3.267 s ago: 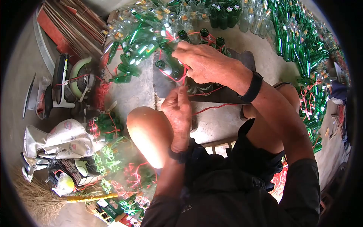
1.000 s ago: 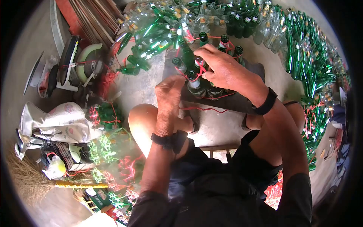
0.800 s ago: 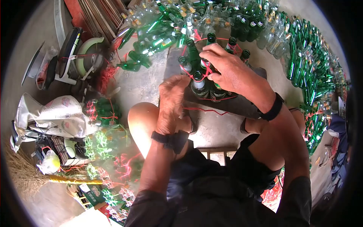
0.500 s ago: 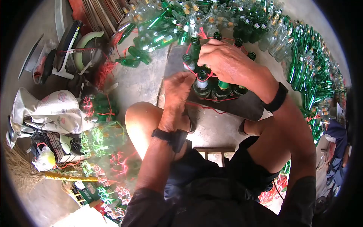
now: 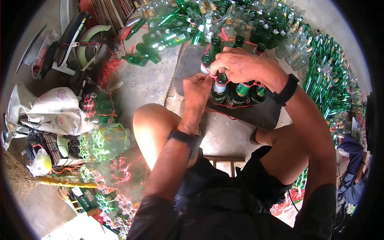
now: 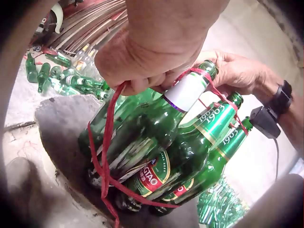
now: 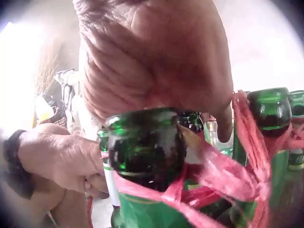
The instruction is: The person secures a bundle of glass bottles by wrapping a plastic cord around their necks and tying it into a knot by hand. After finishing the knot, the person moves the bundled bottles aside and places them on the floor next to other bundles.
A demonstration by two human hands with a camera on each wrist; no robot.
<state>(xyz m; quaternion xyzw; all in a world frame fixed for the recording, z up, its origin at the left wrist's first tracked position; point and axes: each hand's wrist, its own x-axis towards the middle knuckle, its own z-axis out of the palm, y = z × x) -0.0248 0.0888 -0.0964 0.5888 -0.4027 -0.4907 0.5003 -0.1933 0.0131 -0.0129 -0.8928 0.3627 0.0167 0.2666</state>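
red string [image 6: 109, 123] is running down from my pinching left fingers [image 6: 139, 86] beside standing bottles [image 6: 156, 124]; right fingers [image 5: 218, 64], i can't tell.

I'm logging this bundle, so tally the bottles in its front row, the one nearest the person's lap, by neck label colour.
White-label bottle: 1
Green-label bottles: 2
Total: 3
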